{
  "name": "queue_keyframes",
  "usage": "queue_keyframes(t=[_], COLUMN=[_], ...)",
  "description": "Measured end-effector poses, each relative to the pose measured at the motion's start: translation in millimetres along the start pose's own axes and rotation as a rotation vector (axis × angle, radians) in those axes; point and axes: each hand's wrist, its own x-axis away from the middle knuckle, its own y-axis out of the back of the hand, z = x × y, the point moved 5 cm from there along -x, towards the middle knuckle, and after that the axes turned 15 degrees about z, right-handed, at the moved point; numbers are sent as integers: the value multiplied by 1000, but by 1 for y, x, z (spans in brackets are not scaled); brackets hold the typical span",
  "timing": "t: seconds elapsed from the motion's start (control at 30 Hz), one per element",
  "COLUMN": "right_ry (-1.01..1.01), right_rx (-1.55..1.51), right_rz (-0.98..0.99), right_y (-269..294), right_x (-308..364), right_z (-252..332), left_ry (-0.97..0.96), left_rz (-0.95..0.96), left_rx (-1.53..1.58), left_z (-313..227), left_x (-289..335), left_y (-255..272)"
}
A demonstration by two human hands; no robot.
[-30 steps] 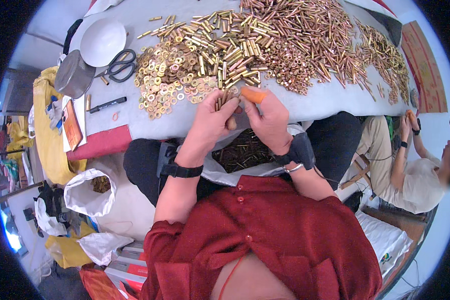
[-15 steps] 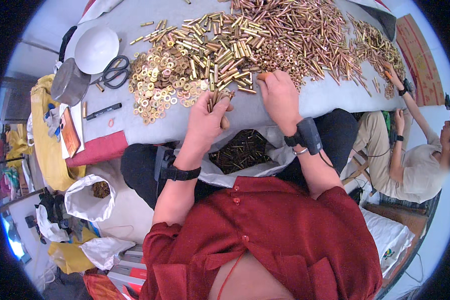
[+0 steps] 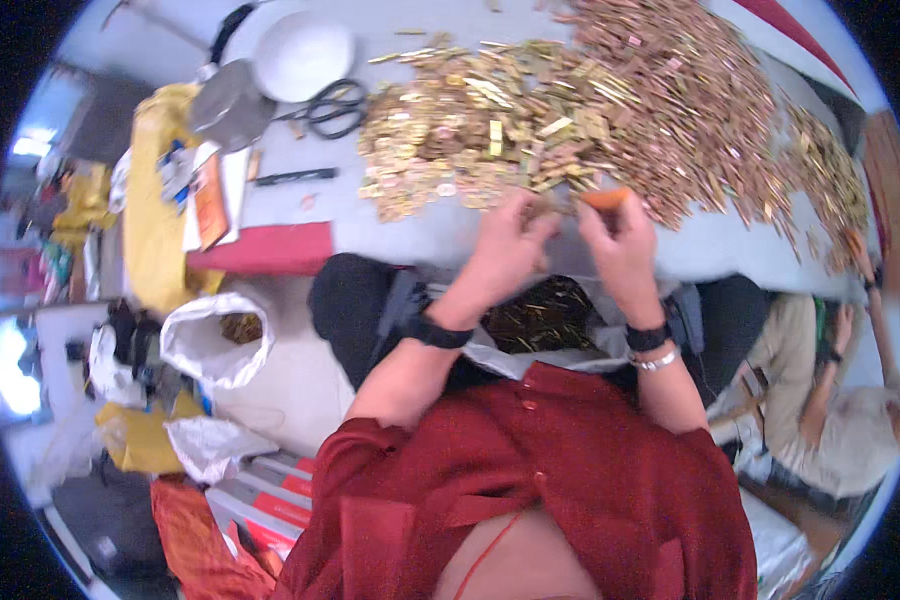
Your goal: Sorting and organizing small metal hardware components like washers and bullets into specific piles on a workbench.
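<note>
In front of me at the table's near edge, my left hand (image 3: 515, 240) is curled closed around small brass-coloured metal pieces, smeared by motion. Close on its right, my right hand (image 3: 618, 240) is pinched, with an orange cover (image 3: 606, 199) on a fingertip; anything between those fingers is too blurred to make out. Just beyond my hands lie brass-coloured washers (image 3: 430, 150), short metal sleeves (image 3: 555, 128) and a large heap of slim bolts (image 3: 680, 110). Between my legs, below the hands, an open white sack (image 3: 480, 355) holds dark metal pieces (image 3: 540, 315).
Left on the table are a white bowl (image 3: 305, 55), a grey metal container (image 3: 230, 105), black scissors (image 3: 335, 110) and a black marker (image 3: 297, 177). Another white sack (image 3: 215, 365) stands on the floor at left. At right, a co-worker (image 3: 850, 440) reaches toward a separate pile (image 3: 820, 165).
The view has swung, shifting the table's contents rightward in the picture. My right hand has left the pile's edge and come nearer my left hand, which still holds metal pieces.
</note>
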Motion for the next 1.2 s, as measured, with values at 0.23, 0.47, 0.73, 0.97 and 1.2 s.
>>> queue_keyframes(t=[0.23,0.47,0.73,0.97,1.2], right_ry=[86,57,91,56,54], right_rx=[-31,228,-150,-722,-1018], right_rz=[22,128,132,65,282], right_y=[-2,8,-5,-9,-8], right_x=[9,2,-1,6,8], right_z=[13,20,21,-1,-12], left_ry=[-7,-331,-55,-68,-68], left_rz=[-31,-137,43,120,122], left_rx=[-21,-421,255,493,487], left_z=[7,-10,-1,-4,-2], left_x=[-3,0,2,-3,-2], left_y=[-6,-9,-5,-4,-2])
